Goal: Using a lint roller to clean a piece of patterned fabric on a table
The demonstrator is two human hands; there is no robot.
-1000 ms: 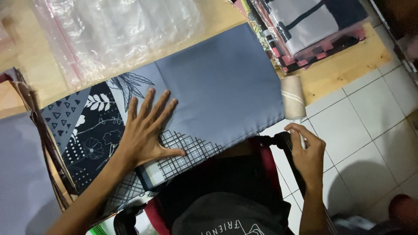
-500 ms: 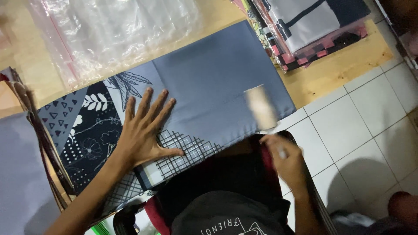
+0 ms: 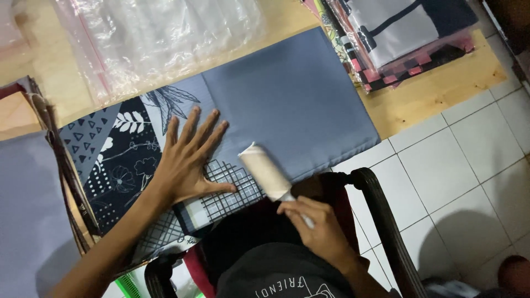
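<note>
A folded grey-blue cloth (image 3: 292, 105) with a dark patterned panel of leaves, triangles and grid lines lies on a wooden table (image 3: 436, 91). My left hand (image 3: 185, 160) rests flat on the patterned part, fingers spread. My right hand (image 3: 314, 229) grips the handle of a lint roller (image 3: 266, 171). The roller's pale drum lies on the cloth near its front edge, just right of my left thumb.
A stack of clear plastic bags (image 3: 160, 38) lies at the back of the table. Folded patterned cloths (image 3: 397, 38) are piled at the back right. A dark chair armrest (image 3: 381, 215) curves beside my right arm over white floor tiles (image 3: 469, 176). More grey cloth (image 3: 27, 221) lies at the left.
My right hand brought the lint roller from beyond the cloth's right edge leftward onto the cloth, close to my left hand. My left hand stayed flat in place.
</note>
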